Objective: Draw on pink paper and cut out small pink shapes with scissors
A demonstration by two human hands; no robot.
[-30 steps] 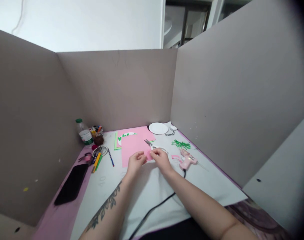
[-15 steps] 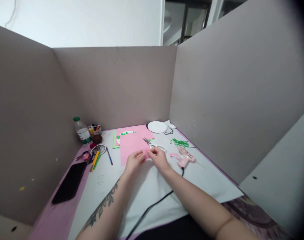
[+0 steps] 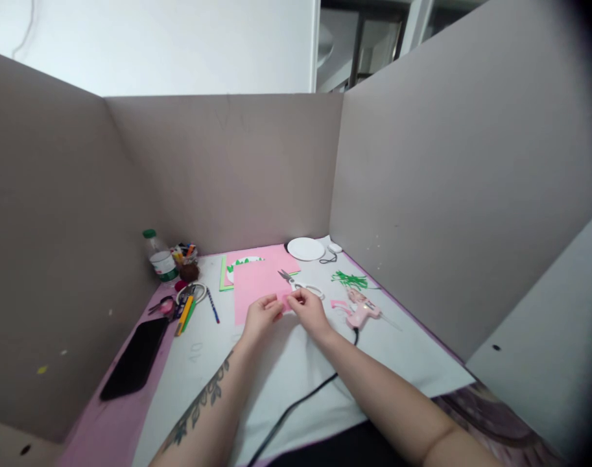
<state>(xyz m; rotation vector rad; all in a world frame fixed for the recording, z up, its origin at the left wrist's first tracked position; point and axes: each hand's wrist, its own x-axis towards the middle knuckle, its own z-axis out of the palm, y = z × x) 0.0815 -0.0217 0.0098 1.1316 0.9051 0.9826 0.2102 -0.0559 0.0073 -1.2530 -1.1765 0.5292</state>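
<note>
Between my two hands is a small piece of pink paper [image 3: 285, 303], mostly covered by fingers. My left hand [image 3: 264, 316] pinches its left side, and my right hand [image 3: 306, 310] grips its right side between thumb and forefinger. Beneath and beyond them lies a large pink sheet [image 3: 253, 285]. Scissors with white handles [image 3: 299, 283] rest partly on that sheet, blades apart, just past my right hand. To the right a pink hot glue gun [image 3: 362, 310] lies on its side, with another bit of pink paper near its trigger.
Green strips [image 3: 349, 279] and a white plate [image 3: 306, 249] lie at the back right. On the left are a bottle [image 3: 161, 258], a yellow cutter [image 3: 184, 316], a pencil [image 3: 213, 305] and a black phone [image 3: 136, 357]. A black cable [image 3: 296, 405] crosses the front. Grey panels surround the table.
The hands stay almost in place, still on the small pink paper, of which less shows between the fingers now. The view has tilted very slightly; nothing else has moved.
</note>
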